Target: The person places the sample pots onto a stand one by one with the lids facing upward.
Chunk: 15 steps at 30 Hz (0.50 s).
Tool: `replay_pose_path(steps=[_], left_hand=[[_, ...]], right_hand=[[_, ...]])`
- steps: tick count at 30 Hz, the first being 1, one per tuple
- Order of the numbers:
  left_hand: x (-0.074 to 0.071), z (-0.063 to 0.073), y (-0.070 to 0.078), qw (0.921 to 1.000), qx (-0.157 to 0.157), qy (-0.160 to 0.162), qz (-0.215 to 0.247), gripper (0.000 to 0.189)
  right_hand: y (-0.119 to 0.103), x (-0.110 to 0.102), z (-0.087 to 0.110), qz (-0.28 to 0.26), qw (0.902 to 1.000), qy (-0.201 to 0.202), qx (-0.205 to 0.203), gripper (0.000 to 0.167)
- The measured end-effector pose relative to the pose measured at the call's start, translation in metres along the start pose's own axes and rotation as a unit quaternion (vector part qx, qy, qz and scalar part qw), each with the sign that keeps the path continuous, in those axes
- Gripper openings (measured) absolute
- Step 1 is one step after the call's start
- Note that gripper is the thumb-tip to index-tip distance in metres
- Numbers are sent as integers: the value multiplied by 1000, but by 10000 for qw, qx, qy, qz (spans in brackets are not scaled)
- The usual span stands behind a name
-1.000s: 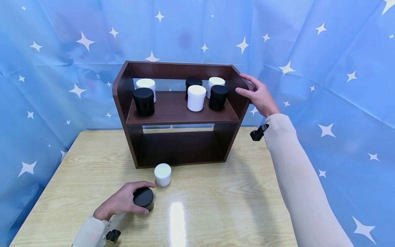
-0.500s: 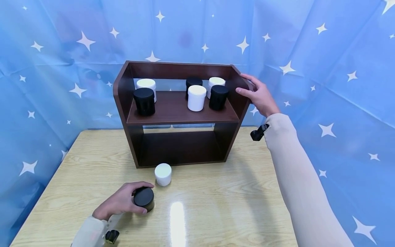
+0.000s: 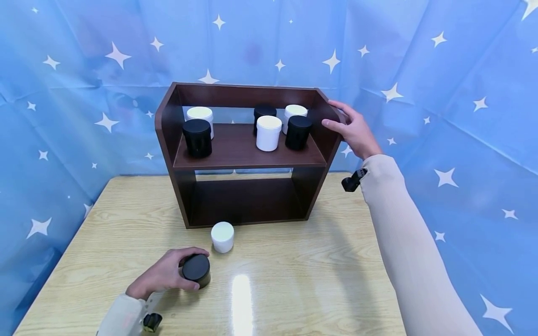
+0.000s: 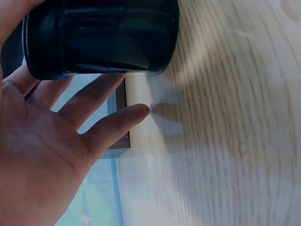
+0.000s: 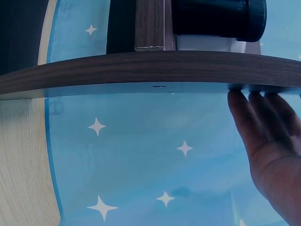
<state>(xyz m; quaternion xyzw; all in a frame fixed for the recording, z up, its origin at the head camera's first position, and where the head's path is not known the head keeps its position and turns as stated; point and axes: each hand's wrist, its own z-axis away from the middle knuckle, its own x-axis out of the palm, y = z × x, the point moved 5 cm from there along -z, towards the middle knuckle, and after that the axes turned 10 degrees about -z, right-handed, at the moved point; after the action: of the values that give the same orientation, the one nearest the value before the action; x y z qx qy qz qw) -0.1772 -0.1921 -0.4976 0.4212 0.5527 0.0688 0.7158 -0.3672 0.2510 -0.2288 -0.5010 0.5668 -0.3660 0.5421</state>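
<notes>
On the table in the head view, my left hand (image 3: 166,275) curves its thumb and fingers round a black lidded jar (image 3: 196,269). The left wrist view shows this black jar (image 4: 103,35) standing close over the wood, the lower fingers spread beside it. A white jar (image 3: 222,237) stands just beyond the left fingertips. My right hand (image 3: 355,130) holds the upper right side panel of a dark brown two-tier shelf (image 3: 248,161). From the right wrist, the fingertips (image 5: 237,96) press the panel's outer face, while the thumb lies at its front edge in the head view.
Upper tier, left: a black jar (image 3: 197,140) before a white one (image 3: 200,113). Upper tier, right: a white jar (image 3: 268,134) and a black jar (image 3: 298,134) in front, a black jar (image 3: 264,112) and a white jar (image 3: 294,112) behind. A starry blue curtain (image 3: 84,93) surrounds the table (image 3: 294,280).
Almost nothing moves. The left thumb and forefinger shift very slightly back along the black jar; the right hand and the shelf keep their places.
</notes>
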Motion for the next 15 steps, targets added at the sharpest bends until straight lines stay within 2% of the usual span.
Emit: replay_pose_path(steps=[8, 15], left_hand=[[1, 0, -2, 9999, -74, -90, 52, 75], [1, 1, -1, 9996, -141, -156, 191, 72]], right_hand=[[-16, 10, 16, 62, 10000, -54, 5, 70], [-19, 12, 19, 32, 10000, -83, -32, 70]])
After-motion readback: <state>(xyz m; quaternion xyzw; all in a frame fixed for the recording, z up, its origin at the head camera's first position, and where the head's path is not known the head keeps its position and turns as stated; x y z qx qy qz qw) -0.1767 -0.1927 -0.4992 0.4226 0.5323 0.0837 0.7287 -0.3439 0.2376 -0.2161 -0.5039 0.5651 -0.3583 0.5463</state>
